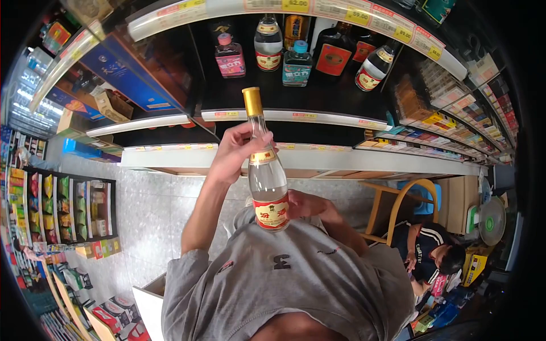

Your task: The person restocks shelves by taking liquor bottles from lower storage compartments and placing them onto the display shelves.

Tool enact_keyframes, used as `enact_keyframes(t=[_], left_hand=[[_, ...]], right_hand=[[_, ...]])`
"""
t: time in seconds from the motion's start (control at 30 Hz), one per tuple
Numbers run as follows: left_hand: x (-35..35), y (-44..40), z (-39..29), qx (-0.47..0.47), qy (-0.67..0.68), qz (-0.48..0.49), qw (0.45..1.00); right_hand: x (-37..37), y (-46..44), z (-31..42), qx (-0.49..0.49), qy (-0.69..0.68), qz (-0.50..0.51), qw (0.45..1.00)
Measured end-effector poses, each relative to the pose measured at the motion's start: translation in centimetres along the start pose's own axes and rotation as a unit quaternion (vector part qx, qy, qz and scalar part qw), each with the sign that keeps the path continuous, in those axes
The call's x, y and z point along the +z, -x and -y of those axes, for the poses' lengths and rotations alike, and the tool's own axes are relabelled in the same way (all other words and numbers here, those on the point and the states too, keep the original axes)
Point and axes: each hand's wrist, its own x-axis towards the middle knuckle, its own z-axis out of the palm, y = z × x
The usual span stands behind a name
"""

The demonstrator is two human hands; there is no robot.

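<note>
A clear glass liquor bottle [267, 182] with a gold cap and a red and cream label is held upright, slightly tilted, before my chest. My left hand [234, 149] is closed around its neck, thumb across the front. Lower down, my right hand [304, 204] grips the bottle near its base, with its fingers partly behind the glass. On the shelf ahead stand a pink-labelled bottle [230, 58], a similar clear liquor bottle [268, 45], a teal-labelled bottle [297, 65], a dark bottle with a red label [334, 51] and another clear bottle [373, 68].
Price-tag strips [324, 118] edge the shelves. Blue boxes [131, 68] stand at the left, and small packs [449, 128] fill the right rack. A snack rack [68, 207] is at far left. A wooden chair [412, 199] and a seated person [429, 250] are at right.
</note>
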Motion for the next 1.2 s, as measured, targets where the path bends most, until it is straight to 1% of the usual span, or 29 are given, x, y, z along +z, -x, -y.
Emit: enact_keyframes(t=[0.03,0.07,0.13,0.17,0.23,0.3,0.33,0.37,0.43,0.47,0.53,0.57,0.6,0.63,0.67,0.7,0.73,0.77,0.8,0.83,0.87,0.9,0.93,0.97,1.03,1.07,1.1,1.17,1.2], left_hand=[[-0.5,-0.1,0.0,-0.009,0.027,-0.01,1.0],[-0.9,-0.2,-0.2,-0.003,0.032,-0.013,0.999],[-1.5,-0.2,-0.5,-0.003,0.054,-0.02,0.998],[-1.8,-0.1,-0.5,-0.006,0.075,-0.025,0.997],[-1.8,0.3,-0.9,-0.001,0.075,-0.031,0.997],[-2.0,0.5,-1.6,-0.016,0.114,-0.035,0.993],[-2.0,0.7,-1.9,-0.009,0.132,-0.03,0.991],[-1.9,1.1,-2.4,0.003,0.139,-0.029,0.99],[-1.1,2.3,-3.8,0.06,0.102,-0.025,0.993],[-0.7,3.1,-4.8,0.094,0.04,-0.013,0.995],[0.2,5.2,-6.9,0.16,-0.082,0.008,0.984],[0.3,5.7,-7.7,0.215,-0.151,0.025,0.965],[0.5,6.3,-8.8,0.254,-0.178,0.036,0.95],[0.7,6.8,-9.7,0.291,-0.204,0.045,0.934],[0.4,6.8,-10.4,0.299,-0.207,0.048,0.93],[0.1,6.9,-11.0,0.308,-0.185,0.042,0.932],[0.0,7.1,-11.7,0.315,-0.164,0.036,0.934],[0.5,7.3,-13.6,0.306,-0.106,0.068,0.944],[1.2,7.8,-15.6,0.334,-0.082,0.051,0.937],[1.8,8.0,-17.2,0.363,-0.058,0.035,0.929],[1.7,7.6,-18.5,0.42,-0.066,0.061,0.903],[1.5,7.3,-19.7,0.472,-0.073,0.087,0.874],[1.5,7.2,-20.9,0.515,-0.085,0.077,0.849],[1.7,7.3,-22.3,0.552,-0.101,0.092,0.822],[2.2,7.5,-24.7,0.595,-0.102,0.091,0.792],[1.8,7.5,-26.0,0.61,-0.134,0.104,0.774],[1.6,7.4,-27.3,0.623,-0.166,0.116,0.756],[2.8,6.9,-30.1,0.653,-0.181,0.102,0.728],[3.4,6.7,-31.1,0.641,-0.155,0.065,0.749]], right_hand=[[0.2,-0.4,-0.1,-0.005,-0.012,0.025,1.0],[0.7,-0.8,-0.4,-0.003,-0.011,0.027,1.0],[1.8,-1.3,-1.0,-0.051,-0.026,-0.047,0.997],[2.0,-1.5,-1.2,-0.047,-0.024,-0.044,0.998],[2.3,-2.2,-1.5,-0.055,-0.016,-0.078,0.995],[3.1,-2.8,-1.0,-0.06,-0.006,-0.087,0.994],[3.2,-3.2,-0.6,-0.069,0.003,-0.099,0.993],[2.9,-3.5,-0.6,-0.059,0.009,-0.089,0.994],[3.0,-4.2,-0.1,-0.053,0.096,-0.115,0.987],[3.5,-4.6,0.6,-0.059,0.108,-0.111,0.986],[5.4,-5.5,2.9,-0.079,0.223,-0.232,0.944],[5.2,-5.8,3.8,-0.087,0.231,-0.231,0.941],[5.0,-6.1,4.9,-0.157,0.334,-0.235,0.899],[5.1,-6.4,6.0,-0.223,0.429,-0.237,0.843],[5.6,-6.6,7.4,-0.241,0.462,-0.261,0.813],[6.2,-6.9,9.3,-0.247,0.466,-0.26,0.809],[6.9,-7.0,11.3,-0.229,0.516,-0.261,0.783],[7.7,-7.2,13.4,-0.212,0.564,-0.262,0.754],[8.7,-7.4,15.4,-0.219,0.567,-0.264,0.749],[9.8,-7.5,17.5,-0.219,0.615,-0.271,0.708],[10.7,-7.6,19.6,-0.22,0.66,-0.277,0.663],[11.4,-7.7,21.7,-0.241,0.682,-0.266,0.637],[12.0,-7.8,23.7,-0.269,0.715,-0.257,0.591],[12.5,-7.8,25.6,-0.295,0.746,-0.246,0.544],[13.5,-7.9,28.4,-0.331,0.73,-0.246,0.545],[14.0,-8.2,30.5,-0.338,0.756,-0.216,0.517],[15.2,-8.4,32.0,-0.334,0.761,-0.229,0.507],[15.2,-9.6,34.9,-0.397,0.79,-0.209,0.418],[15.0,-10.2,36.6,-0.397,0.79,-0.208,0.419]])
